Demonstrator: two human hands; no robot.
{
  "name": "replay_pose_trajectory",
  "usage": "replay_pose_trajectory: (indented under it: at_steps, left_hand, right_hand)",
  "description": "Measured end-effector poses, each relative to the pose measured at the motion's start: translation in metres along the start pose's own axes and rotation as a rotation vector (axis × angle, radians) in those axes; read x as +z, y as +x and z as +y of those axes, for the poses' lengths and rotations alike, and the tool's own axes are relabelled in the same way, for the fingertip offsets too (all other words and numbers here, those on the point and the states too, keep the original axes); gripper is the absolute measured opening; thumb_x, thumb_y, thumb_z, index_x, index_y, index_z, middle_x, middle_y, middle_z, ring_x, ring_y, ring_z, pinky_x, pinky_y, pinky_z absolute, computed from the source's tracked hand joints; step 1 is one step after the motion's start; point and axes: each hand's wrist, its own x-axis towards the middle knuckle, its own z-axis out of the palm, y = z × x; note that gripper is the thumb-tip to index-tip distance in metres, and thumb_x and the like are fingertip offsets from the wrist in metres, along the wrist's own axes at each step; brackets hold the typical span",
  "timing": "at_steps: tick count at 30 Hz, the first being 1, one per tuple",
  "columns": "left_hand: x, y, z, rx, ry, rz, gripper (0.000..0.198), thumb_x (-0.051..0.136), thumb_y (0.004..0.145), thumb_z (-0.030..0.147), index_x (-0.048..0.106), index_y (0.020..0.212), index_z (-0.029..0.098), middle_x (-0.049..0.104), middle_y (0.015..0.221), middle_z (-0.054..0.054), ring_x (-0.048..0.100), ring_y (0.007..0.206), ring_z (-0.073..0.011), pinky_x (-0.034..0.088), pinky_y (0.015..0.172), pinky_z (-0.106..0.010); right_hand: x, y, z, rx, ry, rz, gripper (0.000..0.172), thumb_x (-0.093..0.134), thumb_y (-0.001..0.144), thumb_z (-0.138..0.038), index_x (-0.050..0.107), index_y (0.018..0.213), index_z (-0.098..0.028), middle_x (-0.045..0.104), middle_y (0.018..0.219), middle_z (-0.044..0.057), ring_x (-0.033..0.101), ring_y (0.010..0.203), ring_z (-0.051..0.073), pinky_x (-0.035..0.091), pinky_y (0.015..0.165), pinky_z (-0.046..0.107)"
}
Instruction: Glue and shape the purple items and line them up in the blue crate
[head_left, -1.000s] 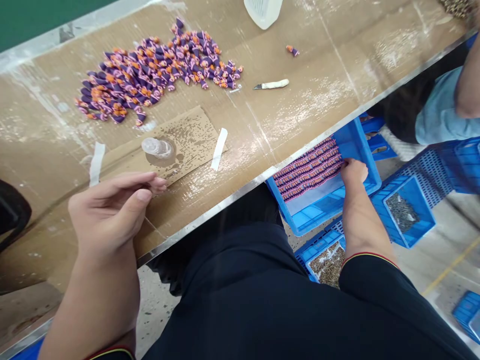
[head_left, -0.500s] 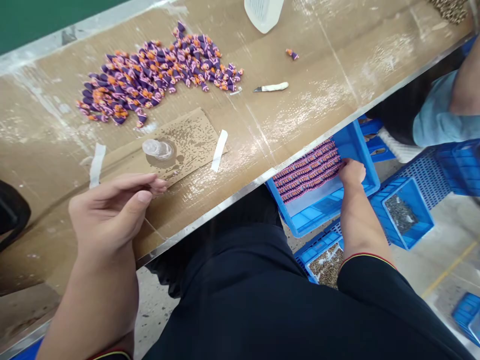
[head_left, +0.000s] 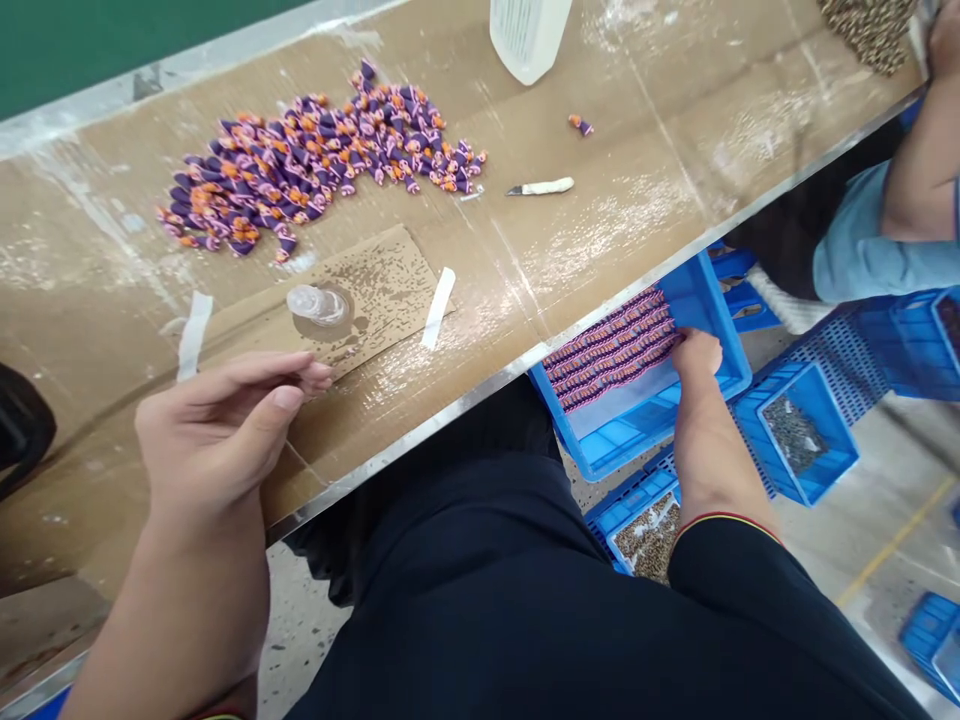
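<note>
My left hand (head_left: 225,430) hovers at the table's front edge, beside a piece of cardboard (head_left: 390,275) spotted with wet marks. Its fingers are loosely curved, with the thumb held apart and nothing visible between them. On the cardboard stands a small clear plastic cup (head_left: 319,305). Down to the right, my right hand (head_left: 697,355) reaches into a blue crate (head_left: 637,435), closed at the end of neat rows of small purple, pink and orange figures (head_left: 611,350). Its fingertips are hidden, so what they hold cannot be made out. A heap of similar figures (head_left: 300,170) lies on the table.
A white-handled knife (head_left: 547,187) and a single figure (head_left: 580,125) lie farther right. A white plastic container (head_left: 529,40) stands at the back. Blue bins (head_left: 799,430) of small parts sit below the table edge. A co-worker's arm (head_left: 915,190) is at right.
The view has shifted slightly. Both my hands keep nearly the same places, the right one still at the rows in the crate. The co-worker's hand now shows by the pile of small parts.
</note>
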Motion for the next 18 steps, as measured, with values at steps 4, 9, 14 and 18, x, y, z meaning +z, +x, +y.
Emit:
replay_pose_trajectory:
  at_steps: [4, 9, 14, 18]
  left_hand:
    - [-0.002, 0.001, 0.005, -0.039, 0.015, -0.060, 0.022, 0.098, 0.085, 0.039, 0.094, 0.103, 0.027, 0.088, 0.089, -0.008, 0.085, 0.079, -0.0197, 0.073, 0.079, -0.024]
    - [-0.005, 0.004, 0.002, -0.013, 0.017, -0.029, 0.029, 0.099, 0.082, 0.050, 0.093, 0.096, 0.025, 0.086, 0.083, -0.010, 0.085, 0.070, -0.0225, 0.073, 0.070, -0.024]
    - [-0.010, 0.004, -0.006, -0.020, 0.050, -0.072, 0.039, 0.096, 0.084, 0.060, 0.093, 0.100, 0.025, 0.088, 0.089, -0.011, 0.086, 0.077, -0.0233, 0.073, 0.075, -0.026]
    - [-0.012, 0.010, -0.015, 0.190, 0.206, -0.071, 0.032, 0.085, 0.092, 0.055, 0.092, 0.100, 0.026, 0.089, 0.094, -0.009, 0.086, 0.079, -0.0226, 0.073, 0.076, -0.029]
  right_hand:
    - [-0.011, -0.009, -0.014, 0.106, 0.026, -0.022, 0.049, 0.058, 0.103, -0.021, 0.085, 0.143, -0.021, 0.085, 0.125, 0.022, 0.082, 0.117, 0.036, 0.063, 0.102, 0.045]
    - [-0.027, -0.018, -0.026, 0.108, 0.081, 0.001, 0.043, 0.061, 0.100, -0.017, 0.089, 0.132, -0.019, 0.086, 0.120, 0.023, 0.083, 0.112, 0.034, 0.062, 0.100, 0.041]
    - [-0.055, -0.040, -0.035, 0.053, 0.160, 0.106, 0.047, 0.053, 0.102, -0.018, 0.086, 0.136, -0.013, 0.084, 0.127, 0.024, 0.080, 0.120, 0.036, 0.061, 0.107, 0.044]
    - [-0.086, -0.065, -0.057, -0.071, 0.292, 0.299, 0.053, 0.043, 0.106, -0.022, 0.081, 0.141, -0.011, 0.080, 0.136, 0.024, 0.076, 0.128, 0.035, 0.059, 0.115, 0.044]
